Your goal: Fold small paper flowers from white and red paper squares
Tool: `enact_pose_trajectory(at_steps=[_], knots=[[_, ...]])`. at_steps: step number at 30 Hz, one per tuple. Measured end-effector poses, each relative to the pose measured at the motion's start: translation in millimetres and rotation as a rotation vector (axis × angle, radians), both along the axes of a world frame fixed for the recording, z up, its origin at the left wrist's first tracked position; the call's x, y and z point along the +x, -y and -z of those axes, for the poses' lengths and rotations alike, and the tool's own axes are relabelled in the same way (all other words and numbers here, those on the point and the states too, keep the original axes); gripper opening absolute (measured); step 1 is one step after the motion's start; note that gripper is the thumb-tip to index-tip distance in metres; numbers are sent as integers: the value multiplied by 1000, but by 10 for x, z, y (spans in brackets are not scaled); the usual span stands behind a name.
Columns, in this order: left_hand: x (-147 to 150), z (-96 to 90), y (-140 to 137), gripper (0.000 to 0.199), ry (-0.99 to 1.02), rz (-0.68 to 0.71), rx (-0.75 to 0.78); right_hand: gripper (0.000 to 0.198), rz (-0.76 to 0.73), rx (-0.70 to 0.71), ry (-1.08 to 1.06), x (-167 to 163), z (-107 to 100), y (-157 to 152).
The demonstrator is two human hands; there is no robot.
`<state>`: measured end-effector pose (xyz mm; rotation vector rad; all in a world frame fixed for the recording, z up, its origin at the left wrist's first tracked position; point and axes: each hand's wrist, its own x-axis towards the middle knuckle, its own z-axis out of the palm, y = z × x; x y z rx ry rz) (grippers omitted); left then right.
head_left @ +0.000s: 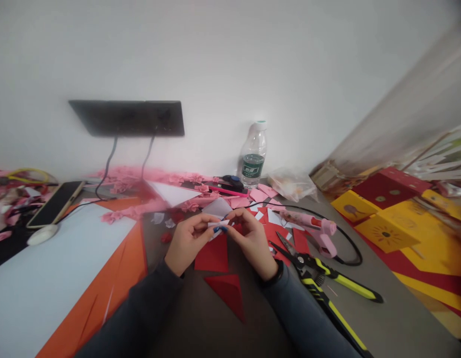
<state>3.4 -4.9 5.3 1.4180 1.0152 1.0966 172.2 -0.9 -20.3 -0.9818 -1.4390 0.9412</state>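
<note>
A small piece of white paper (218, 229) is pinched between both hands in the middle of the table. My left hand (190, 239) is closed on its left side, thumb and fingertips pressed together. From the right, my right hand (253, 241) grips the same piece, its thumb against the left one. Blue nails show at the thumb tips. Below the hands lies a red paper square (212, 256), and nearer to me a folded red triangle (226, 293). The paper's other face is mostly hidden by my fingers.
Yellow-handled shears (308, 266) and a pink glue gun (316, 226) with a black cord lie at right. A water bottle (253, 156) stands by the wall. White and orange sheets (69, 258), a phone (56, 203) and pink paper flowers (122, 179) occupy the left and back.
</note>
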Motion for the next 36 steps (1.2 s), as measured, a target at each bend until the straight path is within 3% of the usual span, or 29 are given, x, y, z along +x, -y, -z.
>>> enact_pose_trajectory(at_steps=[22,32,36], knots=[[3,34,-27,21,56,-5,-90,17,-81,-82,-94,-25,-31,-8],[-11,92,-77,25,74,-17,-160,19,-56,-75,38,-2,-44,-12],[-20,88,-85,23,19,-46,-82,20,-94,-82,61,-11,-65,9]])
